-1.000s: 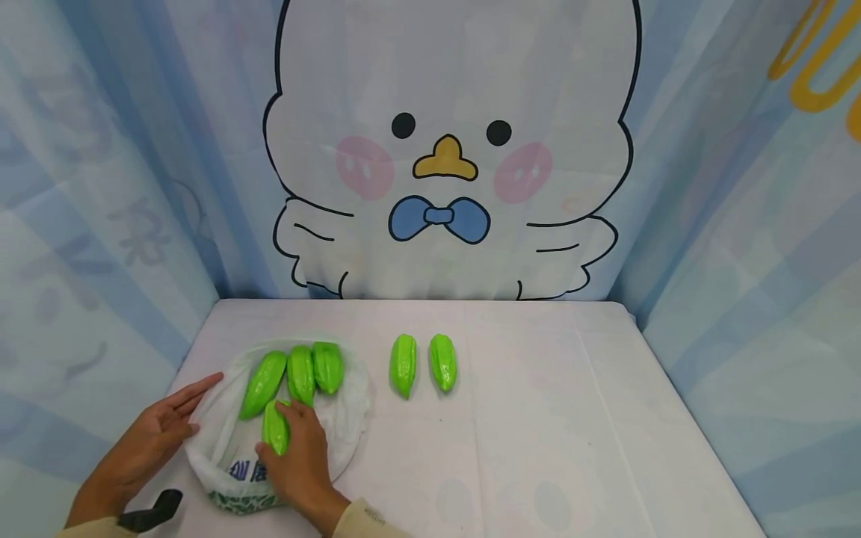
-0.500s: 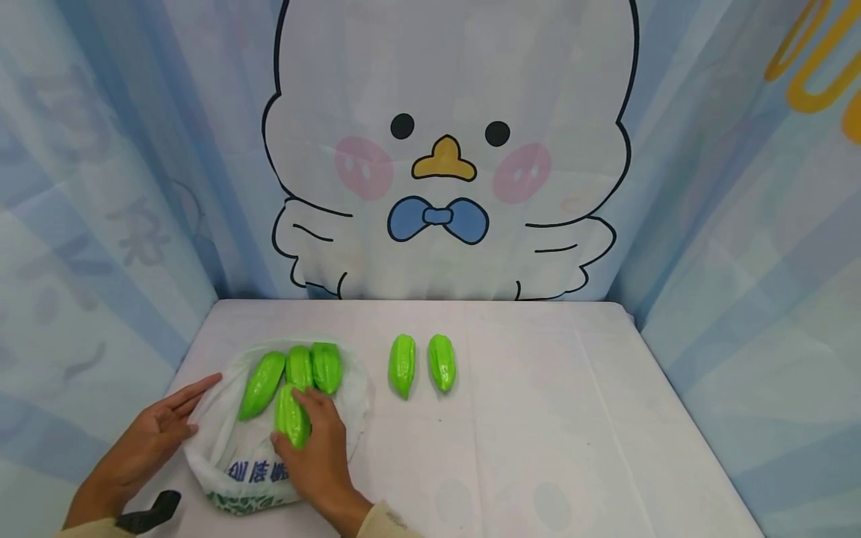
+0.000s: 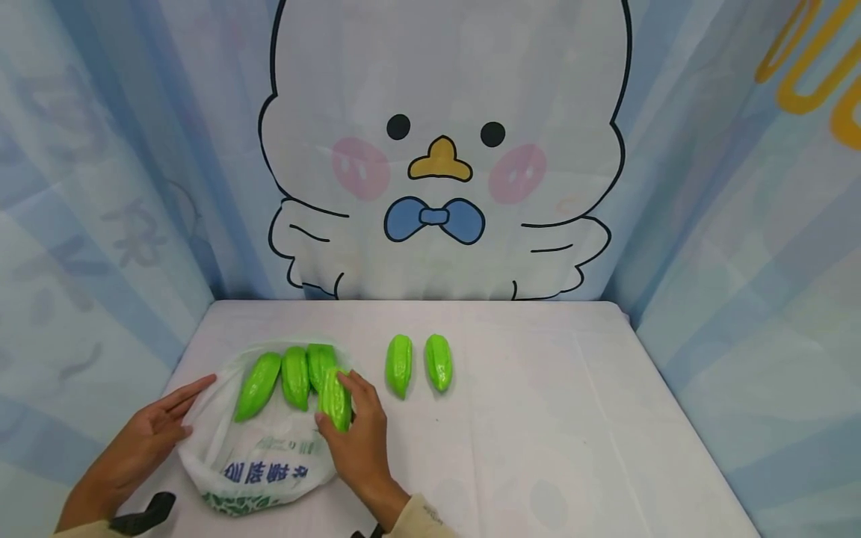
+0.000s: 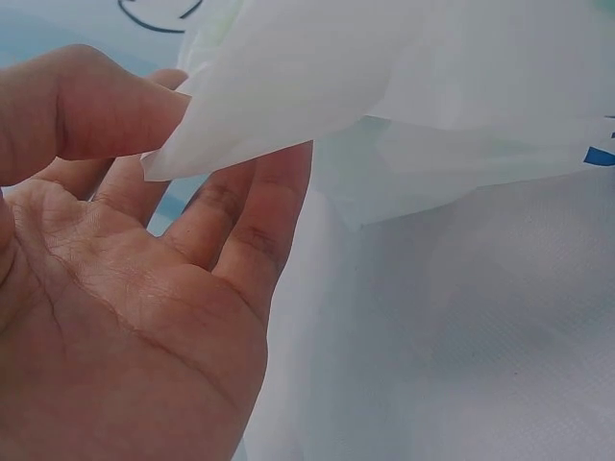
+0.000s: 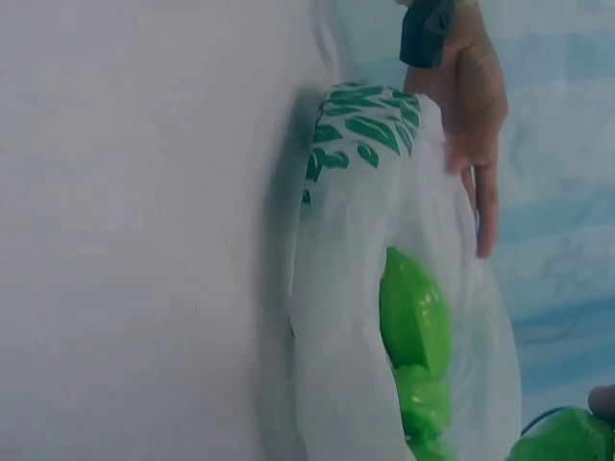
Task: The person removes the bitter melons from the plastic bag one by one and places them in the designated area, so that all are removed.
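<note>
In the head view, my right hand [image 3: 363, 441] pinches a glossy green star fruit [image 3: 335, 403] between thumb and fingers, over the right side of a white plastic bag [image 3: 269, 489]. The held fruit partly covers one of three others in the bag's mouth: a left one [image 3: 258, 387], a middle one [image 3: 295, 377] and a right one [image 3: 321, 362]. At the bag's left rim, my left hand [image 3: 149, 437] holds the thin plastic edge [image 4: 240, 125] between thumb and fingers, as the left wrist view shows. The right wrist view catches the held fruit only at its lower right corner.
Two more star fruits lie side by side on the white tabletop, a left one [image 3: 400, 366] and a right one [image 3: 439, 363], right of the bag. Printed curtains [image 3: 437, 261] stand behind the table and at both sides.
My right hand has carried the star fruit rightward and slightly away from me across the bag, uncovering its blue print. My left hand stays at the rim.
</note>
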Available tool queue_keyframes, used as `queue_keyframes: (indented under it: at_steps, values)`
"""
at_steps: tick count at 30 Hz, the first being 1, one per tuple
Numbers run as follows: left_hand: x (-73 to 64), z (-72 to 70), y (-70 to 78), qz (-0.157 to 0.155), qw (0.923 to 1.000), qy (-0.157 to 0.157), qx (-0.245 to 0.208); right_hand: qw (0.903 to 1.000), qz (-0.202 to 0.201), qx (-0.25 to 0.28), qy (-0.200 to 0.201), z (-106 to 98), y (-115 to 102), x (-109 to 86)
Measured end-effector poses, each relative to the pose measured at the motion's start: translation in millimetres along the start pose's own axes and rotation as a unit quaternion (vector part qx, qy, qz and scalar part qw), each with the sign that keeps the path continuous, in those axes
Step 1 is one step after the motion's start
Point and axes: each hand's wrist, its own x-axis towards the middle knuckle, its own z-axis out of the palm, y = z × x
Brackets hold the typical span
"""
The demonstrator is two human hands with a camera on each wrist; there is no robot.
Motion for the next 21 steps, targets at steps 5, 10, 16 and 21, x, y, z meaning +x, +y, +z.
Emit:
queue_keyframes:
  at_steps: [5,10,16,21]
  values:
    - [0.5,0.4,-1.0,0.004,1.0000,0.002,0.001,0.9998,-0.002,0.000,0.022,-20.9,8.8,7.5]
    - [0.9,1.0,-1.4,-0.001,1.0000,0.002,0.001,0.9986,-0.007,-0.010,0.052,-41.2,14.1,15.5]
    - [2.5,1.8,-1.0,0.003,1.0000,0.002,0.002,0.9965,-0.009,-0.021,0.080,-64.0,22.4,26.7]
    - [2.7,2.0,-1.2,0.010,0.9999,-0.007,-0.009,0.9941,-0.015,-0.039,0.100,-82.9,28.8,34.0]
